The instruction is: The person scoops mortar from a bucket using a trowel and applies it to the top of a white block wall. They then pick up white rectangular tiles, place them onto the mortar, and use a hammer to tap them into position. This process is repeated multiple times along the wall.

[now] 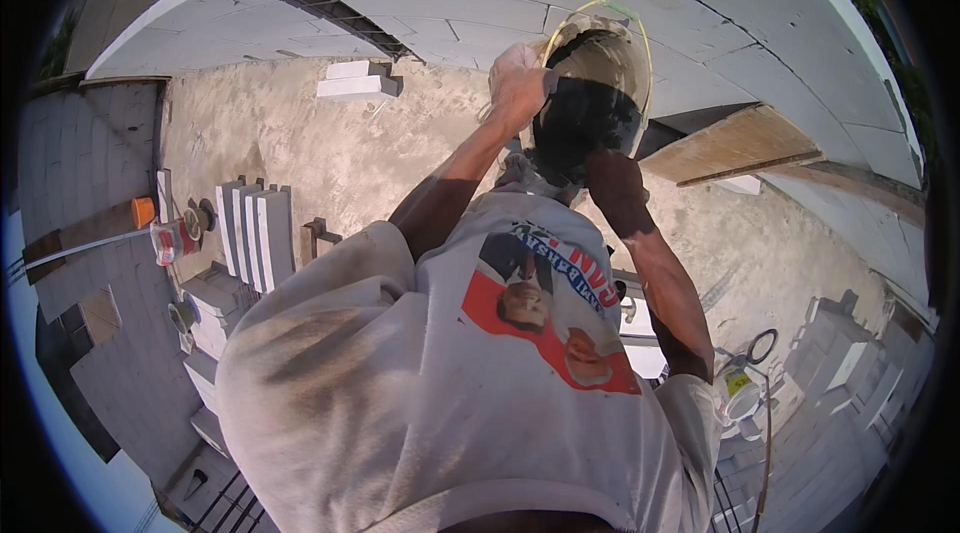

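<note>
Bucket [627,65] at one o'clock, left hand [521,91] with fingers clamped on its nine-o'clock rim, right hand [615,188] at its five-o'clock edge, those fingers' grip I can't tell, white blocks [357,88] at eleven

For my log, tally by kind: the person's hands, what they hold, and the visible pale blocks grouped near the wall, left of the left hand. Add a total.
Hands: 2 (left hand, right hand)
Held bucket: 1
Pale blocks: 2
Total: 5
</note>
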{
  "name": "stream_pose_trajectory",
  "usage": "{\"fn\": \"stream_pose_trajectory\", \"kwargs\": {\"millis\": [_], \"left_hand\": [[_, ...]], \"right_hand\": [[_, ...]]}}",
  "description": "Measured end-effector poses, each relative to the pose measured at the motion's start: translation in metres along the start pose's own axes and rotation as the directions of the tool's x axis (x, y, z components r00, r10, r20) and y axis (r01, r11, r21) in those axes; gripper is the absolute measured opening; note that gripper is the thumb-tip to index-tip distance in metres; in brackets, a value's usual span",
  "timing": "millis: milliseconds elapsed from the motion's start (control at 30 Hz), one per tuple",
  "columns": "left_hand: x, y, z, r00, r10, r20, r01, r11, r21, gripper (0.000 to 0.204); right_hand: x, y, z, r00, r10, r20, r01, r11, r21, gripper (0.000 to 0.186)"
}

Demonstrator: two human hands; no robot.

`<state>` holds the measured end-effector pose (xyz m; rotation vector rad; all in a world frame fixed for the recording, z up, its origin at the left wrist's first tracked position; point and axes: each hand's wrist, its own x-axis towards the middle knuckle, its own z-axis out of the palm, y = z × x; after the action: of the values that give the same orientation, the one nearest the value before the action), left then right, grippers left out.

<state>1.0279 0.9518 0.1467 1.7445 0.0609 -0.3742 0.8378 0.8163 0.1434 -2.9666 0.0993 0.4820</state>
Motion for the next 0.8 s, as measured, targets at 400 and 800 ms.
{"fn": "stream_pose_trajectory", "kwargs": {"millis": [400,800], "left_hand": [[-0.023,0.033,-0.013,0.987,-0.161,0.026,0.162,0.967,-0.197,0.037],[-0.017,-0.066,-0.07,0.909,-0.38,-0.173,0.309,0.891,-0.333,0.028]], "right_hand": [[-0.047,0.019,-0.015,0.944,0.098,0.316,-0.328,0.385,0.863,0.029],[-0.089,0.125,-0.146,0.673,0.698,-0.246,0.446,-0.117,0.888,0.024]]}}
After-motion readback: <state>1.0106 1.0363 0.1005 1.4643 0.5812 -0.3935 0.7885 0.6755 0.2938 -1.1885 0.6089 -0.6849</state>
